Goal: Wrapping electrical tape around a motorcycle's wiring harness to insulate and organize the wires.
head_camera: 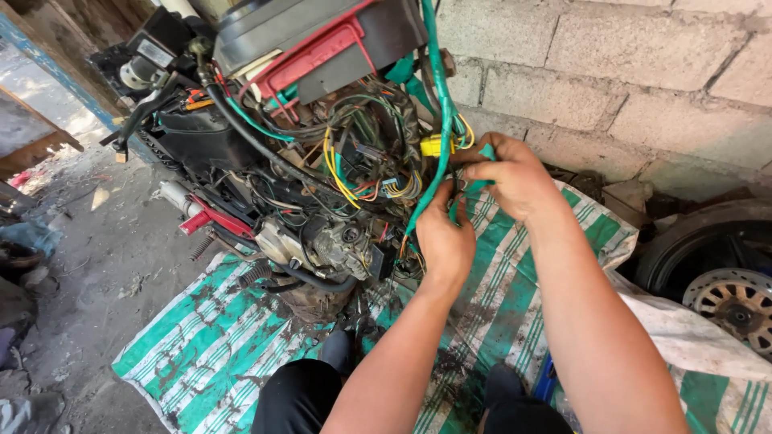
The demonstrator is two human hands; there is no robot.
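Observation:
A stripped motor scooter (265,120) stands with its engine (322,245) and a tangle of coloured wires (362,161) bared. A green-wrapped cable (438,104) hangs down from the top through the wiring. My left hand (442,237) is closed around the lower part of this green cable, beside the engine. My right hand (507,177) pinches the wiring just above it, close to a yellow connector (432,146). The fingertips of both hands are partly hidden among the wires.
A dirty green-and-white striped tarp (217,337) covers the ground under the scooter. A concrete block wall (611,72) rises behind. A tyre with a spoked wheel (724,273) lies at the right. Dirt floor and scattered debris (72,241) lie at the left. My dark-trousered knees (305,394) show at the bottom.

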